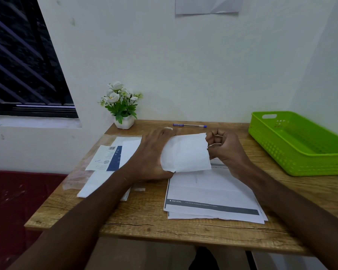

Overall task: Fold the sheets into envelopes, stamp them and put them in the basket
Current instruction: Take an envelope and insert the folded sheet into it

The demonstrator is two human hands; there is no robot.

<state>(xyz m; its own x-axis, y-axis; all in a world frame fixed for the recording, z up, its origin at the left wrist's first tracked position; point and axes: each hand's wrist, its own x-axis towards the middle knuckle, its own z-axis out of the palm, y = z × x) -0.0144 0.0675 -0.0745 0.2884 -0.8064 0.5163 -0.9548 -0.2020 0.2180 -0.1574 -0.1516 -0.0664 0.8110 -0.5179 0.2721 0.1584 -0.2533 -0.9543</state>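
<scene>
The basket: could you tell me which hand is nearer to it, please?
Right. The right hand is beside the basket, across bare table; the left hand is farther left.

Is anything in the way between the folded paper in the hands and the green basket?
Nothing visible blocks it. The folded paper is held up between the left hand and the right hand. The green basket sits to the right on the table, with only bare wood between. The right hand is on that side.

A potted white-flowered plant (121, 106) and a blue pen (189, 125) are seen on a wooden table (144, 215) beyond the fingers, with a barred window (23, 65) set at far left.
</scene>
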